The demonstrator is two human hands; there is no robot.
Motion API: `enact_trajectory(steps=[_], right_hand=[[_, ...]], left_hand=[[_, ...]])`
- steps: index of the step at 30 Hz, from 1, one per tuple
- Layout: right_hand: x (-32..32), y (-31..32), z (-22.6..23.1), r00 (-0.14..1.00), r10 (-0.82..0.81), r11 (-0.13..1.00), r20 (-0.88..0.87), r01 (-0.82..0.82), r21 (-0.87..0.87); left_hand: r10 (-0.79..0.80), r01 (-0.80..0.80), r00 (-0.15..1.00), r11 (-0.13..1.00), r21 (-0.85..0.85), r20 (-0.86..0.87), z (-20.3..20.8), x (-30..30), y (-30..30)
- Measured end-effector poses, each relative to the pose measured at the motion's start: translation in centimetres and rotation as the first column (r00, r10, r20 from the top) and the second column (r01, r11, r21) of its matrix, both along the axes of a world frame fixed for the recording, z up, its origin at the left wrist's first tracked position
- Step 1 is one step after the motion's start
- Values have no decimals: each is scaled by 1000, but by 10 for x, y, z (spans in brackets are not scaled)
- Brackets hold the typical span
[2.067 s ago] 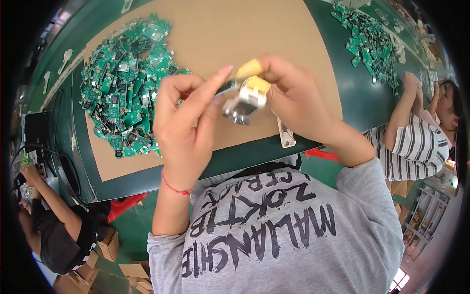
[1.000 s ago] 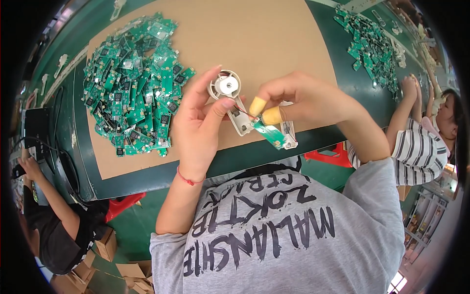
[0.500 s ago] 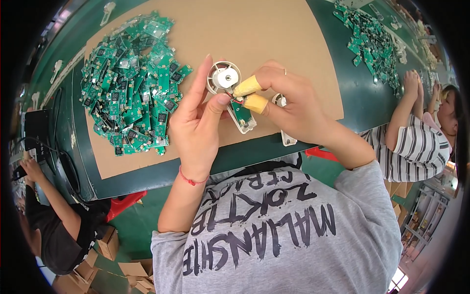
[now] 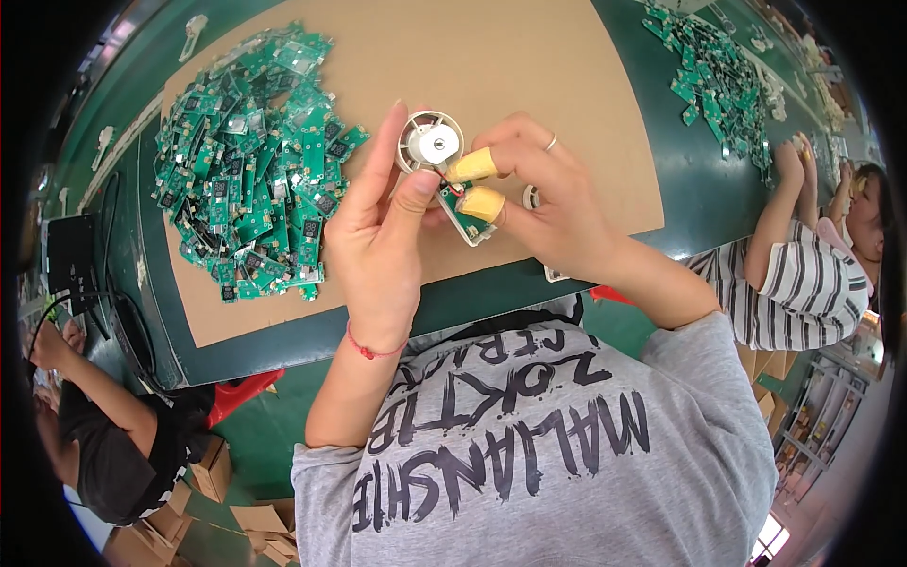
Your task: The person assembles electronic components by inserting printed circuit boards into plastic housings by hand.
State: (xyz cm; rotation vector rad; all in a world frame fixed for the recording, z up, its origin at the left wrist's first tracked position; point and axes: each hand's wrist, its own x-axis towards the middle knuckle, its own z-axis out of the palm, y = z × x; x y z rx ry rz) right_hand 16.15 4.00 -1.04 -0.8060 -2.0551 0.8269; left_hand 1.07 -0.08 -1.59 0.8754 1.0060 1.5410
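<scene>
My left hand (image 4: 378,250) is closed around a white fan housing (image 4: 403,142), its thumb over the joint between the round head and the handle. A white round motor (image 4: 437,144) sits in the ring-shaped head. In the handle lies a green circuit board (image 4: 452,210), with thin red and dark wires (image 4: 454,189) running up toward the motor. My right hand (image 4: 557,203) has yellow covers on thumb and forefinger. Its thumb presses on the board, while the forefinger lies by the wires. These fingertips partly hide the board and wires.
A large heap of green circuit boards (image 4: 255,170) covers the left of the brown cardboard sheet (image 4: 491,57). Another white housing part (image 4: 532,197) is half hidden behind my right hand. A second board heap (image 4: 713,85) lies far right, near a co-worker in a striped shirt (image 4: 756,293).
My right thumb and forefinger have spread a little, and the thumb has come down onto the board. The fan housing has shifted slightly. At left, a co-worker's hands have moved.
</scene>
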Motion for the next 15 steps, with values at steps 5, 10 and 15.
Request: enact_trajectory(steps=[5, 10, 15], right_hand=[[-4, 1, -8, 986, -117, 986, -121, 100, -134], [-5, 0, 11, 999, -15, 674, 40, 40, -738], [-20, 10, 1, 993, 120, 915, 23, -101, -390]], left_hand=[[-49, 49, 997, 999, -15, -61, 1, -1, 1], [101, -82, 989, 982, 168, -111, -2, 7, 7], [115, -117, 993, 988, 101, 28, 4, 14, 13]])
